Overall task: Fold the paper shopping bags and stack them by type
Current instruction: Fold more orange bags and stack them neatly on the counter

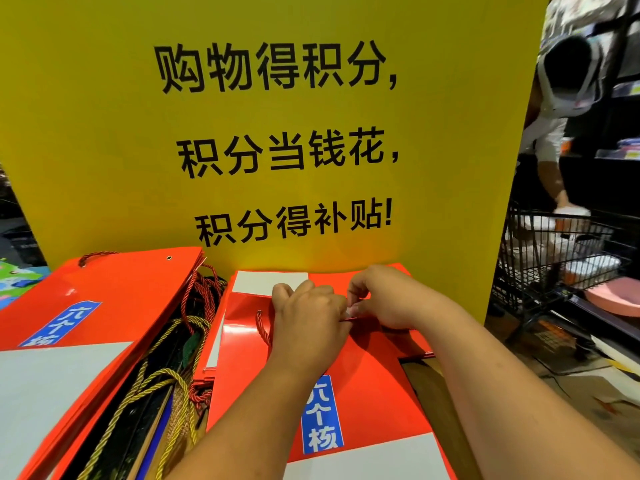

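A flat red paper bag (367, 393) with a blue label and white band lies in front of me. Its red rope handle (262, 329) shows left of my left wrist. My left hand (308, 317) and my right hand (384, 299) meet over the bag's upper part, fingers curled and pinching a thin red edge or cord between them. A second red bag (114, 299) of the same print lies at the left on a pile. Beneath it, dark bags with gold rope handles (156, 386) stick out.
A tall yellow sign (277, 133) with black characters stands right behind the bags. At the right, a person bends over a black wire shopping cart (561, 251). A wooden table edge (436, 403) shows beside the bag.
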The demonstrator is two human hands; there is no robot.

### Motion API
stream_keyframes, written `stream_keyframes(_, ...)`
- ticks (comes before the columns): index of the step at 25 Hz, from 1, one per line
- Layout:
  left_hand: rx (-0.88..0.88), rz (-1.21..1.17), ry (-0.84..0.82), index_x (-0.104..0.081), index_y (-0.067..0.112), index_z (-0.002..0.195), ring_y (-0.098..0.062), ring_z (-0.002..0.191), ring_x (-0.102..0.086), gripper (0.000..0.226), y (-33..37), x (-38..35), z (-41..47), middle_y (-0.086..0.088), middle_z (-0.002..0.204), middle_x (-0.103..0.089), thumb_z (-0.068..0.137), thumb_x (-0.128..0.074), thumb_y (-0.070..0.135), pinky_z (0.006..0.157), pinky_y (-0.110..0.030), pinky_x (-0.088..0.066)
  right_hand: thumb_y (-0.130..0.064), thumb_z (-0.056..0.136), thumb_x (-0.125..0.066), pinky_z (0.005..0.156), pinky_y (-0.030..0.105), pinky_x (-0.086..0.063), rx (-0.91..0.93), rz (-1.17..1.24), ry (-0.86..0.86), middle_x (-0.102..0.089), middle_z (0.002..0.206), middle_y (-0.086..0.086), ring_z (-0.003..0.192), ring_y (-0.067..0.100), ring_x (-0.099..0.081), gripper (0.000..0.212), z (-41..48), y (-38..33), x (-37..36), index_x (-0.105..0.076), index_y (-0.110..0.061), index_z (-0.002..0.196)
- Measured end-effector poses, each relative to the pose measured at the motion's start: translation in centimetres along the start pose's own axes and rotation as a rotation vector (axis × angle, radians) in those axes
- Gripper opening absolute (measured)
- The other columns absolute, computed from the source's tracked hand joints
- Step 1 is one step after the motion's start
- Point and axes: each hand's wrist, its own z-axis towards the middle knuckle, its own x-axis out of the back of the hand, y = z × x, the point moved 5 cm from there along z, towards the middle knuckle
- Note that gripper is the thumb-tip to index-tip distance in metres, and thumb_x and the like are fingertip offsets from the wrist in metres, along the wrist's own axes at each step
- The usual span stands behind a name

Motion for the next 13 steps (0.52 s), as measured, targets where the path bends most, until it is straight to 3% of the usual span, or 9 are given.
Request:
stream_keyframes(5,0.074,0.032,-0.079,-0.066,0.029,0.087,-0.017,0.093,-0.053,0.028,-0.6,0.5,0.3,0.008,0.084,-0.061,0.082,-0.058,0.055,0.079,-0.038,-0.025,-0.016,0.098,-0.057,0.075,0.033,-0.038,0.073,-0.056,0.055,-0.051,0.097,-0.002,0.090,0.019,-0.050,0.019,-0.4,0.3,-1.0,-0.047,-0.026,0.085)
stream_keyframes(10,0.093,-0.009,-0.088,-0.060,0.040,0.112,-0.011,0.104,-0.052,0.047,-1.2,0.8,0.1,0.015,0.099,-0.065,0.080,-0.050,0.072,0.086,-0.038,-0.026,-0.016,0.103,-0.046,0.069,0.035,-0.037,-0.097,0.099,0.481,-0.055,0.095,0.007,0.093,0.034,-0.058,0.015,-0.8,2.9,0.7,-0.039,-0.019,0.090)
stream_keyframes(13,0.074,-0.011,-0.089,-0.054,0.044,0.127,-0.011,0.109,-0.052,0.057,-1.5,0.8,0.1,0.016,0.106,-0.064,0.080,-0.049,0.075,0.089,-0.038,-0.025,-0.016,0.103,-0.039,0.067,0.048,-0.053,-0.227,0.341,0.748,-0.066,0.094,0.006,0.080,0.034,-0.064,0.008,-2.2,5.3,2.2,-0.038,-0.018,0.095)
